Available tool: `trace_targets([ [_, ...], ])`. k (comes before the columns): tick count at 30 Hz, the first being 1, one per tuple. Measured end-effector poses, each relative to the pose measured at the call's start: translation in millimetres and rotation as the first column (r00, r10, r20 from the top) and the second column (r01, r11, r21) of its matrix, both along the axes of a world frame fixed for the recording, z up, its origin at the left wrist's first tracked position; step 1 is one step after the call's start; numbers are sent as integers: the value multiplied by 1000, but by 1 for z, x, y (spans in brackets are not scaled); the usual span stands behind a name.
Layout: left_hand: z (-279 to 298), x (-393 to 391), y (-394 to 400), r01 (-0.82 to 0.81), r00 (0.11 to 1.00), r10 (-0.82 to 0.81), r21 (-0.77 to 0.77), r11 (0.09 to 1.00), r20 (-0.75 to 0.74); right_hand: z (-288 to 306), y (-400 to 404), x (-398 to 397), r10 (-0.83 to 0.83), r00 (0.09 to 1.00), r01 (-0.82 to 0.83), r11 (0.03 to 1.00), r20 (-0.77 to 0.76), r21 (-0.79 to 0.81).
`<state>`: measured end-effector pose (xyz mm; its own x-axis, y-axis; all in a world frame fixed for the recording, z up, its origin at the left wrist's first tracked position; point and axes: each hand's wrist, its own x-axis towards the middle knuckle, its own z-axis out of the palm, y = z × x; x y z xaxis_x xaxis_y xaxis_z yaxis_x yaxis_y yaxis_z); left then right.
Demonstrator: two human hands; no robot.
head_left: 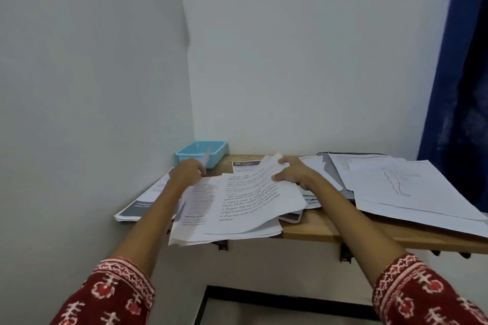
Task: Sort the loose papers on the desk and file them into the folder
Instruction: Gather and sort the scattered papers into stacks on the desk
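The central stack of papers (237, 208) is lying on the table (317, 229), overhanging its front edge, with its long axis running from that edge toward the wall. The right hand (293, 171) is gripping the stack's far right corner, thumb on top and fingers curled under the lifted sheets. The left hand (188, 171) is resting at the stack's far left corner, pinching a small slip of paper. A dark folder (334, 174) is lying just right of the stack, mostly under other sheets, so the right hand is nearer it. A blue basket (202, 153) is sitting behind the stack's left corner.
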<state>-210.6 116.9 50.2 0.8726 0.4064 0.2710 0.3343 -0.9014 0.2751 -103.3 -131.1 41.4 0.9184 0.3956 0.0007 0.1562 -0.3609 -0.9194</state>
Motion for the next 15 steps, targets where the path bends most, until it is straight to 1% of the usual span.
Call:
trace_targets([
  [3,5,-13,8,-5,1000,5,-21,1000,3,-10,29,-5,11,999,-11,1000,52,-8],
  [6,7,-14,12,-15,1000,15,-29,999,9,-17,57,-12,58,990,-44,994,132,-102],
  [11,11,1,4,-50,999,50,43,998,-7,-27,81,-15,171,957,-106,958,235,-265],
  [13,12,10,-4,-32,999,33,85,996,-8,-27,80,-10,218,940,-127,937,263,-325],
  [15,14,19,-13,19,999,-14,99,995,-51,-24,72,-2,227,938,-131,931,260,-342],
])
